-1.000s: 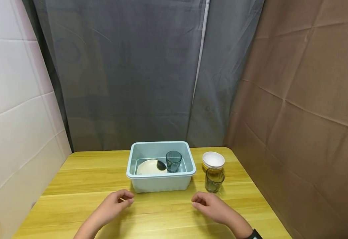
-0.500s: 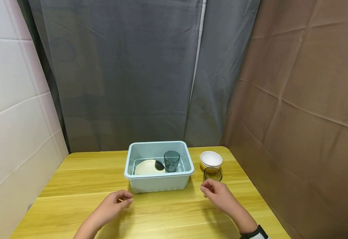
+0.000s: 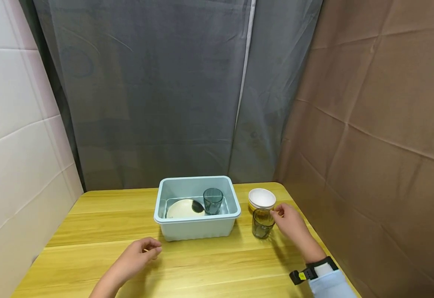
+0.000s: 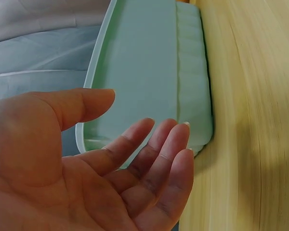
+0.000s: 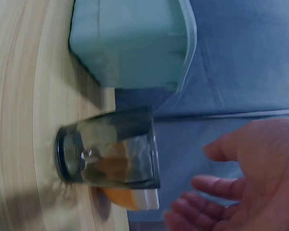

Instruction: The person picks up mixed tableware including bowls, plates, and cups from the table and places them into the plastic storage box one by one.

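Observation:
My right hand is at the right side of a dark tinted glass, fingertips close to its rim. The right wrist view shows a gap between the loosely curled fingers and the upright glass. Right behind the glass are stacked bowls, white on top and yellow-orange below. My left hand hovers near the front left of a pale blue-green plastic tub, its fingers relaxed and holding nothing. Inside the tub are a blue-grey glass and a cream plate with a dark patch.
Everything rests on a wood-grain table. A grey curtain hangs behind its far edge. Brown cloth borders the right side and white cloth the left.
My right hand has moved right and forward, from in front of the tinted glass to beside its rim. The left hand has barely moved. The view has shifted slightly.

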`<action>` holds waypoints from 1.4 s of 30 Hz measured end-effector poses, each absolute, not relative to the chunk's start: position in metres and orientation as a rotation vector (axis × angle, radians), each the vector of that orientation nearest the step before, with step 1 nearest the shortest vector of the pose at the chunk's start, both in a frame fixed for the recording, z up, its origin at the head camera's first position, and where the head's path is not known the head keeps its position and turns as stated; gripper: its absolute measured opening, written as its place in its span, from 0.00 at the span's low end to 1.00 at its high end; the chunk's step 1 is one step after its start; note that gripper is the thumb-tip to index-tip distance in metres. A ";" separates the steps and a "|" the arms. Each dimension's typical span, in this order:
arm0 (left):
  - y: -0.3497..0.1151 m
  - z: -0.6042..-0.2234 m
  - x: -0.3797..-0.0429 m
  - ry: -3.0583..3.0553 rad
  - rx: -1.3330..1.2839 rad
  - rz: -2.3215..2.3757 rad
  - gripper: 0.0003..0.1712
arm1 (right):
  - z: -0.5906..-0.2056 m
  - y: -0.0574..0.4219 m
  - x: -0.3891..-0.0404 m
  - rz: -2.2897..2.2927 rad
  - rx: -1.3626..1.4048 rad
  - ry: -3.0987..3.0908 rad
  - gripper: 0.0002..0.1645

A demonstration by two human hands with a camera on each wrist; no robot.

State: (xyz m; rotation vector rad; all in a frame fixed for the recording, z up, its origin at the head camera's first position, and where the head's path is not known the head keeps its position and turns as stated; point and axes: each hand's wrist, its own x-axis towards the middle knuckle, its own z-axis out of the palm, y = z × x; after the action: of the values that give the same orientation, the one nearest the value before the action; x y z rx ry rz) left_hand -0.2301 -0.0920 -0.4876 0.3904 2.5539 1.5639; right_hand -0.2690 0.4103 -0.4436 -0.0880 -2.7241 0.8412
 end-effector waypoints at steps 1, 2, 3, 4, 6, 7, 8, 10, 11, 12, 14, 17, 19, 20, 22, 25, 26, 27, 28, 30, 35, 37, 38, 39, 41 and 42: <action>-0.092 -0.488 -0.230 2.559 0.389 1.565 0.13 | -0.445 0.413 -0.273 0.831 -0.087 -2.736 0.18; -0.092 -0.488 -0.230 2.563 0.386 1.564 0.13 | -0.446 0.416 -0.277 0.827 -0.082 -2.748 0.19; -0.093 -0.488 -0.231 2.567 0.381 1.562 0.13 | -0.447 0.419 -0.280 0.830 -0.076 -2.756 0.20; -0.093 -0.489 -0.231 2.569 0.376 1.560 0.13 | -0.448 0.421 -0.284 0.842 -0.068 -2.766 0.21; -0.093 -0.489 -0.231 2.571 0.367 1.557 0.13 | -0.451 0.425 -0.291 0.862 -0.061 -2.780 0.21; -0.093 -0.489 -0.232 2.570 0.364 1.557 0.13 | -0.452 0.427 -0.294 0.882 -0.061 -2.789 0.20; -0.093 -0.489 -0.232 2.571 0.362 1.556 0.14 | -0.453 0.428 -0.296 0.902 -0.057 -2.801 0.20; -0.093 -0.489 -0.231 2.576 0.352 1.554 0.14 | -0.454 0.429 -0.301 0.939 -0.047 -2.828 0.19; -0.093 -0.490 -0.231 2.581 0.343 1.549 0.14 | -0.455 0.430 -0.303 0.962 -0.050 -2.843 0.19; -0.093 -0.490 -0.231 2.586 0.334 1.544 0.13 | -0.455 0.430 -0.305 0.997 -0.050 -2.858 0.19; -0.093 -0.491 -0.230 2.595 0.316 1.539 0.13 | -0.457 0.430 -0.308 1.050 -0.057 -2.886 0.19; -0.093 -0.492 -0.230 2.610 0.303 1.531 0.13 | -0.459 0.429 -0.312 1.149 -0.089 -2.899 0.20; -0.092 -0.491 -0.230 2.618 0.298 1.529 0.12 | -0.459 0.428 -0.313 1.191 -0.103 -2.897 0.21; -0.092 -0.490 -0.230 2.622 0.296 1.527 0.12 | -0.459 0.427 -0.313 1.217 -0.111 -2.893 0.21; -0.092 -0.490 -0.229 2.629 0.290 1.521 0.12 | -0.459 0.424 -0.312 1.238 -0.118 -2.883 0.21; -0.092 -0.489 -0.229 2.631 0.286 1.519 0.12 | -0.461 0.423 -0.313 1.240 -0.118 -2.864 0.20; -0.093 -0.490 -0.229 2.631 0.287 1.518 0.12 | -0.461 0.423 -0.313 1.232 -0.114 -2.859 0.19; -0.094 -0.490 -0.229 2.632 0.288 1.518 0.13 | -0.462 0.423 -0.314 1.227 -0.117 -2.851 0.18; -0.094 -0.490 -0.229 2.632 0.291 1.517 0.13 | -0.463 0.423 -0.314 1.212 -0.113 -2.847 0.18; -0.095 -0.490 -0.229 2.631 0.299 1.517 0.13 | -0.466 0.424 -0.315 1.194 -0.113 -2.842 0.17; -0.098 -0.489 -0.228 2.632 0.308 1.521 0.14 | -0.470 0.426 -0.317 1.211 -0.145 -2.816 0.16; -0.099 -0.488 -0.228 2.634 0.306 1.524 0.14 | -0.470 0.426 -0.317 1.226 -0.155 -2.798 0.16; -0.099 -0.488 -0.228 2.631 0.303 1.525 0.14 | -0.470 0.426 -0.316 1.227 -0.154 -2.792 0.16; -0.099 -0.488 -0.228 2.630 0.301 1.524 0.14 | -0.470 0.426 -0.316 1.224 -0.151 -2.788 0.16; -0.100 -0.488 -0.228 2.627 0.295 1.522 0.14 | -0.469 0.425 -0.314 1.213 -0.138 -2.787 0.15; -0.100 -0.488 -0.229 2.627 0.291 1.519 0.14 | -0.469 0.425 -0.314 1.215 -0.146 -2.785 0.15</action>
State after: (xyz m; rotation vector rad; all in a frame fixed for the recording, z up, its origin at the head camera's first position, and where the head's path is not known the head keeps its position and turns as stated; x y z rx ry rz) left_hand -0.2285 -0.0998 -0.4882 0.2913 2.6274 1.5193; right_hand -0.3135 0.4249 -0.4695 -0.1457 -2.7847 1.2147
